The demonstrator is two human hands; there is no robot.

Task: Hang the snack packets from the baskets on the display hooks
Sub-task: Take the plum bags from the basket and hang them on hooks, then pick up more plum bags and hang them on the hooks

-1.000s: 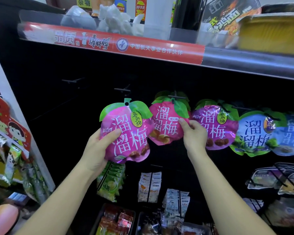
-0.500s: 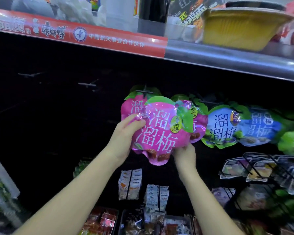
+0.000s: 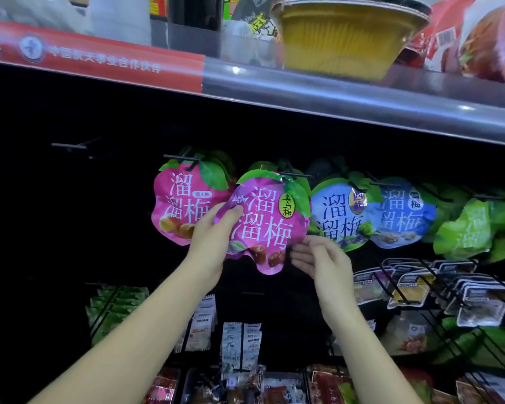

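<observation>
**Purple plum packet held up at its hook**

At the far left a bare display hook (image 3: 70, 146) sticks out from the dark back panel. To its right a pink plum packet (image 3: 178, 199) hangs from its own hook. The left hand (image 3: 213, 243) grips the left edge of the purple plum packet (image 3: 270, 225), thumb on the front and fingers hidden behind it. This packet overlaps the pink one's right edge, and its green leaf top sits at the black hook (image 3: 293, 174); whether the hook passes through its hole cannot be told. The right hand (image 3: 322, 260) is just below and to the right, fingers loosely bent, tips at the packet's lower right edge; whether they pinch it cannot be told. Further right hang two blue plum packets (image 3: 340, 214) and a green packet (image 3: 473, 228). On the shelf above stands a yellow bowl (image 3: 344, 39).
</observation>
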